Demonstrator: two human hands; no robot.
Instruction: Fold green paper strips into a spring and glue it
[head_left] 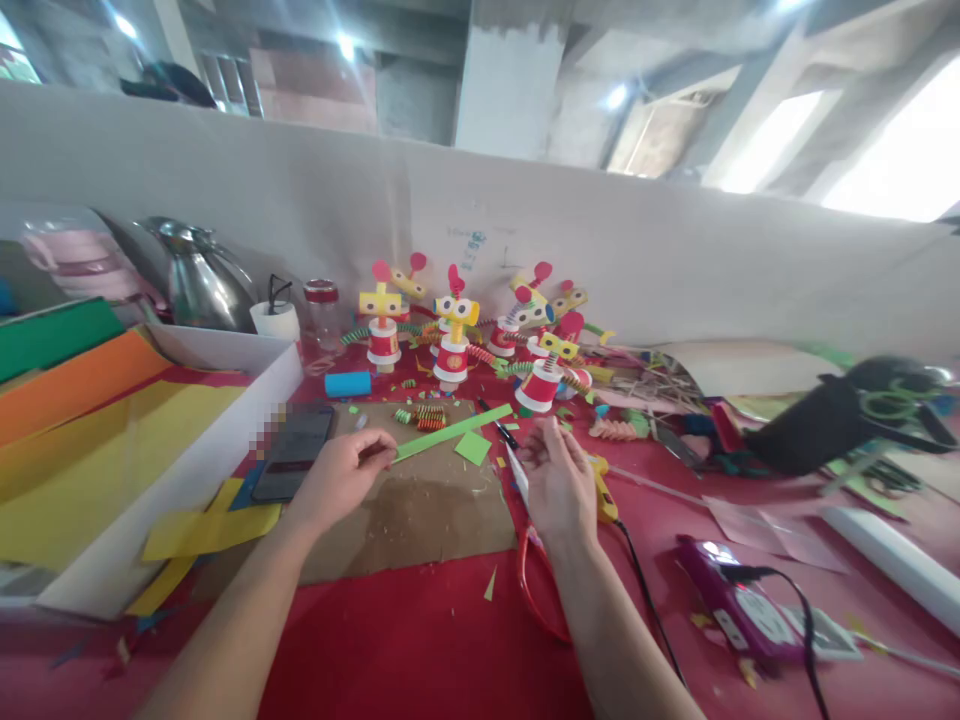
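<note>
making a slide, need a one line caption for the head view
Left hand pinches a green paper strip over a cardboard mat; right hand hovers beside it, paper-cup figures behind.

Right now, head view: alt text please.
The left hand pinches a green paper strip over a cardboard mat on a red table. The right hand hovers near a yellow glue gun; paper-cup figures stand behind.

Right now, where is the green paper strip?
In the head view the green strip lies slanted over the cardboard at centre, its near end pinched in the left hand.
</note>
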